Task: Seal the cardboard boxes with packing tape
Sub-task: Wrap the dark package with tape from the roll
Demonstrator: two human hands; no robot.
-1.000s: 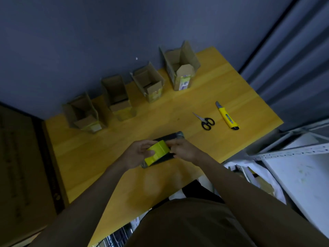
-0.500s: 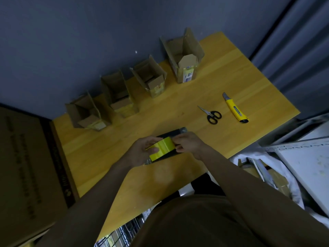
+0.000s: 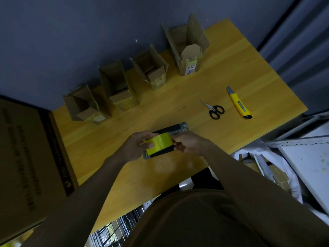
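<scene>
Centrally held: yellow tape roll point(image 3: 161, 142), above dark packet point(image 3: 167, 139).
Gripped by left hand point(image 3: 136, 147) and right hand point(image 3: 189, 143); 4 open boxes point(image 3: 187, 49) upper frame.

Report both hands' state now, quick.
Left hand: holding the yellow tape roll, fingers curled round it.
Right hand: pinching the same roll's right side.

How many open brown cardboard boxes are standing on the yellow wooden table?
4, in a row along the far edge by the wall: far-left box, second box, third box, and tallest box at the right. None looks hidden.
</scene>
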